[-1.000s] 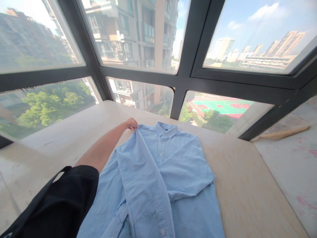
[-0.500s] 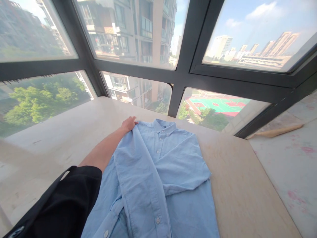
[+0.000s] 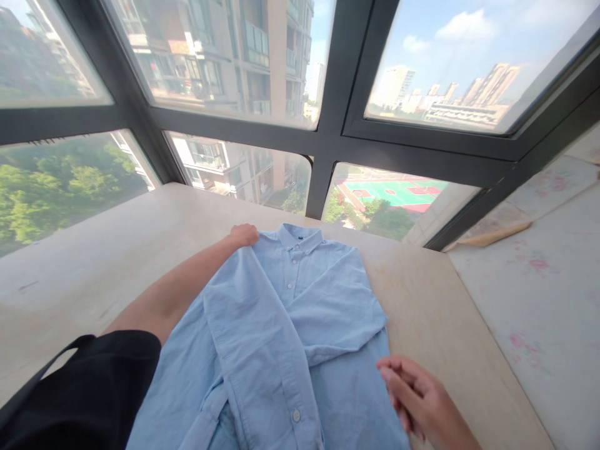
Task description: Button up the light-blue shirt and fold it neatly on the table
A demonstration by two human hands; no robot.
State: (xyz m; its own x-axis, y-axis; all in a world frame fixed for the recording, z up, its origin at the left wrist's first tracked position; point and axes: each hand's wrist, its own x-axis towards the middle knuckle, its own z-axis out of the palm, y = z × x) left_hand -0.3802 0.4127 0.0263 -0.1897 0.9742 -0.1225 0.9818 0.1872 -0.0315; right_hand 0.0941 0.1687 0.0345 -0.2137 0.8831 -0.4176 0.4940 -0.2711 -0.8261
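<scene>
A light blue button-up shirt lies front up on the pale ledge, collar toward the windows and both sleeves folded across its front. At the shoulder left of the collar, my left hand is closed on the fabric; its fingertips are hidden. My right hand is over the shirt's right side edge near the bottom of the view. Its fingers are loosely bent, with a gap between thumb and fingers, and nothing shows in them. The shirt's hem runs out of view at the bottom.
The pale ledge ends at dark window frames close behind the collar. On the right stands a wall with flowered covering, with a peeling brown edge near the window corner.
My right hand has come into view at the lower right, beside the shirt. My left hand stays at the same shoulder. The view has turned slightly to the right.
</scene>
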